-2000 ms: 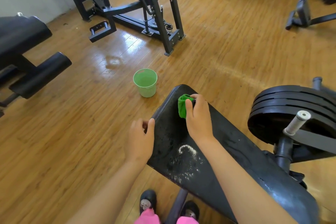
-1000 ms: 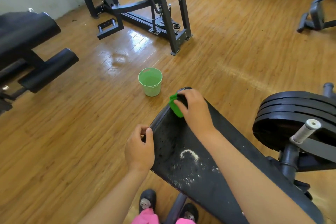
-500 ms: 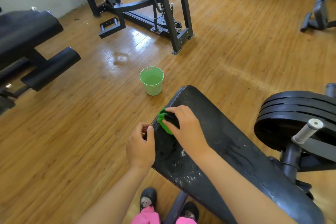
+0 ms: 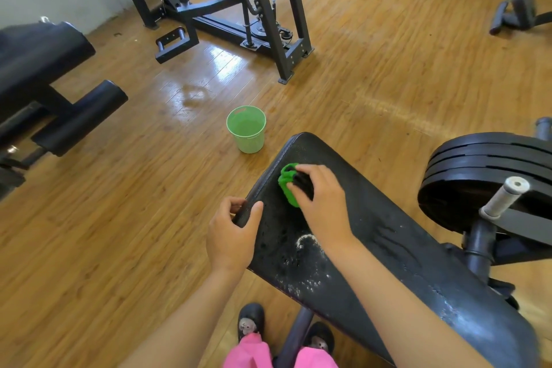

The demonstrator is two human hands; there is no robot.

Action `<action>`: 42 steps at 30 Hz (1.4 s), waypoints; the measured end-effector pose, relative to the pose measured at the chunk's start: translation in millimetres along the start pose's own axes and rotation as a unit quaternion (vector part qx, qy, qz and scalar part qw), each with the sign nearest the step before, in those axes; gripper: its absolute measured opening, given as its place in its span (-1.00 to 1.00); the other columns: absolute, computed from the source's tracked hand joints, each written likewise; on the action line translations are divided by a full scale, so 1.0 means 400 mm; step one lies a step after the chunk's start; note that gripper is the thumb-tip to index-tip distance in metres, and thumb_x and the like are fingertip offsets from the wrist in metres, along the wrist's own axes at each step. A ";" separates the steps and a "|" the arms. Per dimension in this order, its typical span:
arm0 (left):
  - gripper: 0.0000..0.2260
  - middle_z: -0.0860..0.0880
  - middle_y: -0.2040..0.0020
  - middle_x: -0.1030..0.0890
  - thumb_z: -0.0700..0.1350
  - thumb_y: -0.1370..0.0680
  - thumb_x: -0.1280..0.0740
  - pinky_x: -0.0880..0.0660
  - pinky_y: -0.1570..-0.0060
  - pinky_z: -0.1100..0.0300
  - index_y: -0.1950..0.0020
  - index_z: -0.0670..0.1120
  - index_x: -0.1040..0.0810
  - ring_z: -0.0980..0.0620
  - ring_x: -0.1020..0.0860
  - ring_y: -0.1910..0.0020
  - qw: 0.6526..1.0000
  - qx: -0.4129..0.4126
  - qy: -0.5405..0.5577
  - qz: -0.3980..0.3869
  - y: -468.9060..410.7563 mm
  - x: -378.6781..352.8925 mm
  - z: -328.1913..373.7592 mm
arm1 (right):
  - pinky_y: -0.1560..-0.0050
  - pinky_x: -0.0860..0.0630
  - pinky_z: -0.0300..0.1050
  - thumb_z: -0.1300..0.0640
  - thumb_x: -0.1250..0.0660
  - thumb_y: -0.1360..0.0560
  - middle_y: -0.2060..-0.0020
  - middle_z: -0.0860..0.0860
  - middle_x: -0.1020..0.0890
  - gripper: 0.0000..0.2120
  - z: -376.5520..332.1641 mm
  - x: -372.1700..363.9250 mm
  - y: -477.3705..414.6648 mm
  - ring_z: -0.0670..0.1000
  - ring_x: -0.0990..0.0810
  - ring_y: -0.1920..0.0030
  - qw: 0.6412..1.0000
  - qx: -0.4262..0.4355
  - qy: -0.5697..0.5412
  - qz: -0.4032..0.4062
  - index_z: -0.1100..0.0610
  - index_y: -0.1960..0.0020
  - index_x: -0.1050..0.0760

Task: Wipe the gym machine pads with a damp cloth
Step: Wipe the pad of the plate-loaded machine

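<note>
While the black bench pad (image 4: pixel 388 242) runs from lower right to upper left, its rounded end pointing at a green bucket (image 4: pixel 246 134) on the floor (image 4: pixel 119 248), the right hand (image 4: pixel 322 203) curls around a bunched green cloth (image 4: pixel 286 185) pressed near that end; the left hand (image 4: pixel 230 236) grips the pad's left edge, thumb on top.
</note>
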State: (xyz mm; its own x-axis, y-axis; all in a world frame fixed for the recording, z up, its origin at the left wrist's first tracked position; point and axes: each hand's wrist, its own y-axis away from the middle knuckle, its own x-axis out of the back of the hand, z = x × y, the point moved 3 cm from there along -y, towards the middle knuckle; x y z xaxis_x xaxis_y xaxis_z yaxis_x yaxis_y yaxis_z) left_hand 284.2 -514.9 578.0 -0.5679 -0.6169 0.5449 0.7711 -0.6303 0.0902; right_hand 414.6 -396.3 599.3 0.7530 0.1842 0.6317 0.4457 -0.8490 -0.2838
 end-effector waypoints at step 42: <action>-0.76 0.07 0.15 -0.58 0.20 -0.45 -0.37 -0.51 0.20 0.04 0.10 0.05 -0.50 0.04 -0.56 0.15 1.000 0.003 -0.009 0.001 0.003 -0.001 0.010 | -0.08 -0.29 -0.36 0.19 -0.44 -0.46 0.00 -0.03 -0.57 -0.72 0.208 0.122 0.080 -0.10 -0.47 -0.05 0.998 -0.047 0.000 -0.043 0.15 -0.16 -0.53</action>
State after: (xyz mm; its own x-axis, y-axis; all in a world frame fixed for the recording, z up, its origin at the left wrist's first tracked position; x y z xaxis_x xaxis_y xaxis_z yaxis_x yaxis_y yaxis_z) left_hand 286.4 -513.6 581.0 -0.5614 -0.6088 0.5605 0.7735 -0.6268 0.0940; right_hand 506.1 -373.3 561.0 0.7143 0.2584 0.6504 0.4616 -0.8725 -0.1603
